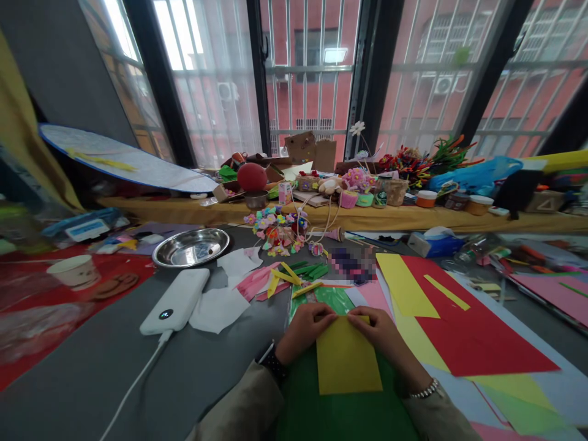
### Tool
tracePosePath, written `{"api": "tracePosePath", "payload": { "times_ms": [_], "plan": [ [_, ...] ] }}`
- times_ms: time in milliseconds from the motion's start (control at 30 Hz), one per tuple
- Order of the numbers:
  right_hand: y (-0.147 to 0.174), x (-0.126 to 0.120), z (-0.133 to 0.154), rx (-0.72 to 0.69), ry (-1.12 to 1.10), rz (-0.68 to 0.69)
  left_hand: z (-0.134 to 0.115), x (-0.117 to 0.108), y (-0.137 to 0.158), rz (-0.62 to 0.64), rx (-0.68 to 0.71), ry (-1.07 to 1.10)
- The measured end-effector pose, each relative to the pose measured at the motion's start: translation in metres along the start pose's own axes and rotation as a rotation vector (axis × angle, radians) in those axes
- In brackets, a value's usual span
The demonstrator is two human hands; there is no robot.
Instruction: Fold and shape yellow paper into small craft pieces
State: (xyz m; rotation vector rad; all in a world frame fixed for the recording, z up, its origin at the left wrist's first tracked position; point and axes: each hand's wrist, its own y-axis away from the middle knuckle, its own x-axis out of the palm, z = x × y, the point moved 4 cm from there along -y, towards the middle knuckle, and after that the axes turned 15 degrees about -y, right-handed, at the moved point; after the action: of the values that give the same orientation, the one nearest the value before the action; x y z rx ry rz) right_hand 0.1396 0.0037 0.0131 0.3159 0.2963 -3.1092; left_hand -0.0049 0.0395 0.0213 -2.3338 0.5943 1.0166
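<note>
A sheet of yellow paper lies over a dark green surface in front of me. My left hand pinches its upper left corner between thumb and fingers. At the upper right corner my right hand pinches it the same way. The thumbs meet close to the top edge, and whether that edge is folded I cannot make out. Just beyond my hands are yellow paper strips and green paper strips, with pink crepe paper beside them.
On the left stand a white power bank with a cable, a steel dish and a paper cup. Red paper and another yellow sheet lie on the right. Craft flowers and a crowded windowsill are behind.
</note>
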Motion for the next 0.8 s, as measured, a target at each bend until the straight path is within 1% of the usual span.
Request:
{"api": "tracePosePath", "payload": {
  "times_ms": [167,300,333,367,467,500,567,667,800],
  "plan": [
    [0.001,-0.018,-0.001,0.001,-0.154,-0.145,0.003,-0.005,-0.001,-0.012,-0.059,0.031],
    [0.002,-0.032,-0.004,0.007,-0.277,-0.314,0.003,-0.008,-0.001,-0.014,-0.072,0.036],
    [0.002,-0.032,-0.004,0.007,-0.295,-0.318,0.003,-0.007,-0.001,-0.007,-0.070,0.035],
    [0.001,-0.030,-0.004,0.006,-0.302,-0.284,0.002,-0.006,0.000,0.005,-0.064,0.034],
    [-0.001,-0.014,-0.001,0.019,-0.225,-0.031,-0.001,-0.002,0.000,0.054,-0.029,0.038],
    [0.000,-0.010,0.000,0.015,-0.175,0.012,-0.001,-0.001,0.000,0.065,-0.018,0.042],
    [0.000,-0.007,0.002,0.011,-0.120,0.024,0.000,-0.001,0.000,0.066,-0.020,0.046],
    [0.001,-0.007,0.002,0.018,-0.106,-0.014,0.003,-0.003,0.000,0.047,-0.051,0.045],
    [0.000,-0.006,0.000,0.038,-0.035,0.010,0.004,-0.003,0.000,0.035,-0.052,0.040]
  ]
}}
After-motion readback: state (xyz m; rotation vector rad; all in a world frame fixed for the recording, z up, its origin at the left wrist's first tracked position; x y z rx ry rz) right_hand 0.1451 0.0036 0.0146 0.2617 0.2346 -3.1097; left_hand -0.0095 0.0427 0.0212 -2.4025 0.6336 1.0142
